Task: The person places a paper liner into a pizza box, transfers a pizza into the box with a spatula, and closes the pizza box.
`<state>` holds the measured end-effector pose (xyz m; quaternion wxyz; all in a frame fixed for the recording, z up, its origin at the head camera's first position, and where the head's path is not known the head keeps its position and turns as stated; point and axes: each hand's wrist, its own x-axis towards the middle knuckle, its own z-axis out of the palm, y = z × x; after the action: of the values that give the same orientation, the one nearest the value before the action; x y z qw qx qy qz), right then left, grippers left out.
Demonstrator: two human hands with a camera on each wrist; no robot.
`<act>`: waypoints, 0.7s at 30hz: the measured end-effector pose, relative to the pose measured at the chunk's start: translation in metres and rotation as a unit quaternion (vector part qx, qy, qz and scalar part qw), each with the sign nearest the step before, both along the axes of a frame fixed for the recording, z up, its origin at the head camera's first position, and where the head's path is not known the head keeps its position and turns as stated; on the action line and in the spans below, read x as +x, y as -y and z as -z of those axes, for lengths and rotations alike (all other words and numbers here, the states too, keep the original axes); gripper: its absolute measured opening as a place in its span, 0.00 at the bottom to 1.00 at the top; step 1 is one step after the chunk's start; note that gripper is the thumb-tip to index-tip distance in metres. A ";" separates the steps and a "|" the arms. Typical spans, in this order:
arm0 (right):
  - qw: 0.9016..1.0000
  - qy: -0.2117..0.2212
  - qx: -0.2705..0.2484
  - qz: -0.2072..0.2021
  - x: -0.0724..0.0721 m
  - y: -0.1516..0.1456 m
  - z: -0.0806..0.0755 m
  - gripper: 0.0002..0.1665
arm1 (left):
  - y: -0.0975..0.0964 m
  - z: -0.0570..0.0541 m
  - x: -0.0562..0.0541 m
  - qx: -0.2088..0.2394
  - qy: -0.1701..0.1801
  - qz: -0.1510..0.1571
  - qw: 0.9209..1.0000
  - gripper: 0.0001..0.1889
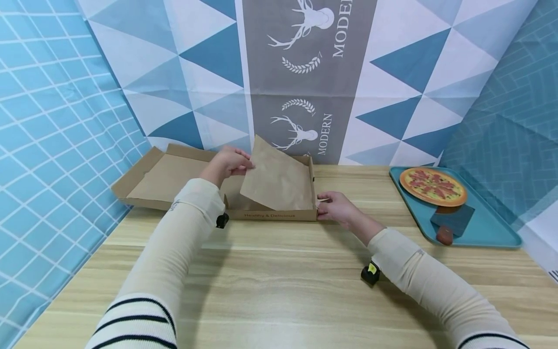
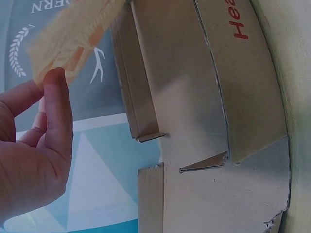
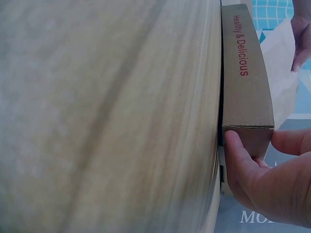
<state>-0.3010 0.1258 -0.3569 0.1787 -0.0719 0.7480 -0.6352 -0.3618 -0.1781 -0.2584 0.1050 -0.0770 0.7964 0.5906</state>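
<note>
An opened cardboard pizza box [image 1: 270,215] lies on the table by the back wall, its lid [image 1: 167,177] folded out to the left. My left hand [image 1: 231,160] pinches the left edge of a brown paper sheet [image 1: 279,177], which slants up over the box. In the left wrist view, thumb and fingertips meet on the thin, translucent-looking paper [image 2: 73,39]. At the box's front right corner, my right hand [image 1: 334,208] holds the side wall. The right wrist view has its thumb and fingers [image 3: 238,150] spanning the wall from top edge to bottom.
On the right stands a blue tray [image 1: 497,232] bearing a pizza [image 1: 433,186] and a dark flat blade [image 1: 457,218] with a brown handle [image 1: 444,236]. A patterned cloth [image 1: 209,72] hangs right behind the box; blue tiled sheeting [image 1: 52,121] borders the left.
</note>
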 end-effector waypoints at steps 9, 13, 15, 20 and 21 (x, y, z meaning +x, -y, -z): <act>1.000 0.002 0.003 0.003 -0.001 0.000 0.001 0.29 | 0.001 0.002 -0.003 -0.067 -0.015 0.003 0.998 0.09; 1.000 0.003 0.003 0.001 -0.001 0.000 0.001 0.28 | 0.004 0.003 -0.003 -0.108 -0.018 0.017 0.994 0.08; 1.000 0.003 0.003 0.000 -0.001 0.000 0.001 0.28 | 0.005 0.003 -0.002 -0.139 -0.019 0.028 0.990 0.07; 1.000 0.003 0.004 0.003 -0.001 0.000 0.001 0.28 | 0.007 0.004 -0.003 -0.215 -0.008 0.040 0.976 0.11; 1.000 0.004 0.003 0.004 -0.001 0.000 0.001 0.28 | 0.007 0.005 -0.003 -0.227 -0.004 0.037 0.973 0.13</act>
<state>-0.3019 0.1258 -0.3581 0.1794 -0.0661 0.7497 -0.6336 -0.3649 -0.1850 -0.2633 0.1031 -0.0669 0.9126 0.3899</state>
